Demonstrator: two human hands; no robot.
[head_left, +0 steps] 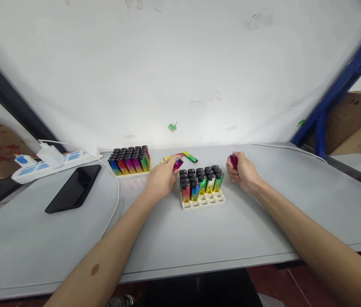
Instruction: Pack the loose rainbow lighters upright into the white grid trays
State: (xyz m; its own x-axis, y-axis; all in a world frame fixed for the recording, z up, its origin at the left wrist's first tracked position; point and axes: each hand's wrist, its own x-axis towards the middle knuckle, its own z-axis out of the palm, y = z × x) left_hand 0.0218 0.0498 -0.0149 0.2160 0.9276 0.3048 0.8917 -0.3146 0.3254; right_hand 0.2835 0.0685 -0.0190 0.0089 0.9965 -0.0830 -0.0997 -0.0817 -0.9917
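Observation:
A white tray [204,204] at the centre holds several upright lighters with black tops; sockets at its front edge show bare. My left hand [163,178] is closed on a purple lighter [177,164], just left of this tray. To the tray's right, my right hand [242,171] is wrapped round a magenta lighter [234,160]. Behind the tray a green and yellow lighter [189,157] lies flat, with a red and yellow one [175,155] beside it, partly hidden by my left hand. Further left stands a second tray [138,174] packed with colourful lighters.
A black phone [73,189] lies on the grey table [199,243] at the left, beside a white cable [117,200]. Behind it is a power strip [39,169] with plugs. A white wall [180,76] closes off the back; cardboard boxes [353,121] stand beyond the blue frame.

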